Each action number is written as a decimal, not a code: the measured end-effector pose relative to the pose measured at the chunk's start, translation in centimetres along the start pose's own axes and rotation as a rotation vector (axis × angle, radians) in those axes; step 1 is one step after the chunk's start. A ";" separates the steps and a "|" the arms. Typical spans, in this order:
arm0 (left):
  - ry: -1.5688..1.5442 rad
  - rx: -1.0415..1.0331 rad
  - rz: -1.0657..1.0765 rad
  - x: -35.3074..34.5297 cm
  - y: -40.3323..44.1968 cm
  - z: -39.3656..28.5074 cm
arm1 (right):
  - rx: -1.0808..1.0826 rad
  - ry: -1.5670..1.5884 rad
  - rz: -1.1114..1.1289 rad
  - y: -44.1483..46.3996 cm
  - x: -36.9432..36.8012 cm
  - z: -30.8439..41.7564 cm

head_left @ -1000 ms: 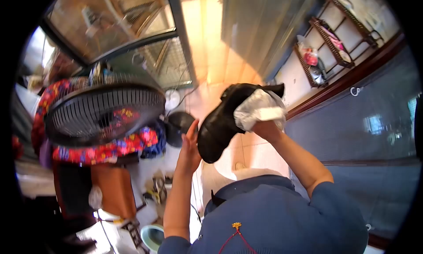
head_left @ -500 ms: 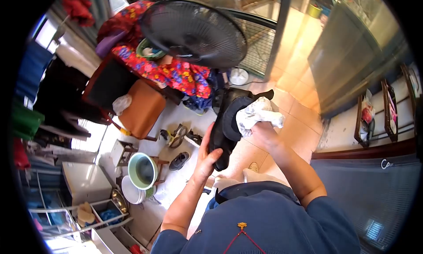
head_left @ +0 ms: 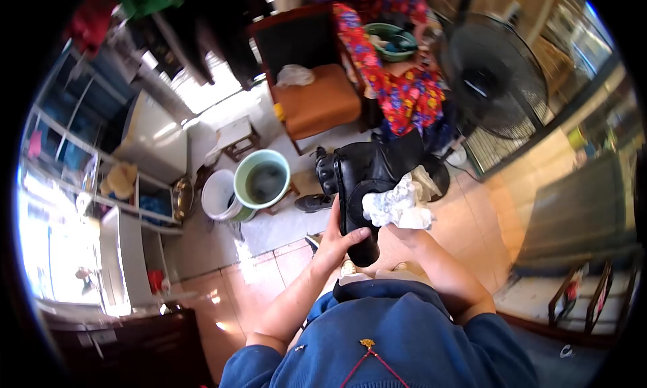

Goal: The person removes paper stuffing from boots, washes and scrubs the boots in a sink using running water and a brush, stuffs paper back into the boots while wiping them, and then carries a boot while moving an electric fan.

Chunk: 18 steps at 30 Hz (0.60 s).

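A black leather item, bag-like in shape [head_left: 377, 160], is held in front of my body; its exact kind is unclear. My left hand [head_left: 340, 243] grips its near left edge, thumb on top and fingers behind. Over a dark round part of it sits a crumpled white bundle [head_left: 399, 203], cloth or plastic, I cannot tell which. My right hand [head_left: 404, 233] is closed around the bundle from below, most of its fingers hidden by it.
A brown-seated chair [head_left: 323, 98] stands ahead, near a flowered red cloth [head_left: 397, 98] and a black standing fan [head_left: 495, 78]. To the left are a green basin of water [head_left: 239, 179], a white bucket [head_left: 214, 196] and a small stool [head_left: 237, 137]. Shoes [head_left: 315, 203] lie on the floor.
My view has turned left, so the fan and chair now appear further right. The black item has turned in my grip; both hands keep their hold.
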<state>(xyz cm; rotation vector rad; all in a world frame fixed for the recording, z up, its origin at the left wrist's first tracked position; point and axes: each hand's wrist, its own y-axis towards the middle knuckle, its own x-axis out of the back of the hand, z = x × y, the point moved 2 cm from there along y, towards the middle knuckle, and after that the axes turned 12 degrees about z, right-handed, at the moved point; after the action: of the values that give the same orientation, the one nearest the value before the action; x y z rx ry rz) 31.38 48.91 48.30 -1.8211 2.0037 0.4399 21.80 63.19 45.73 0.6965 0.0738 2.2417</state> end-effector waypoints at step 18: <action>0.009 0.159 -0.028 7.6 -8.5 -8.9 | -0.284 1.064 1.369 8.1 -6.8 5.8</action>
<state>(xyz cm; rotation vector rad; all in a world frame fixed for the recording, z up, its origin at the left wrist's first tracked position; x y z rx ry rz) 38.51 37.09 52.65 -1.7544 1.9562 0.2566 23.12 51.88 49.70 -1.0129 -0.2846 3.5155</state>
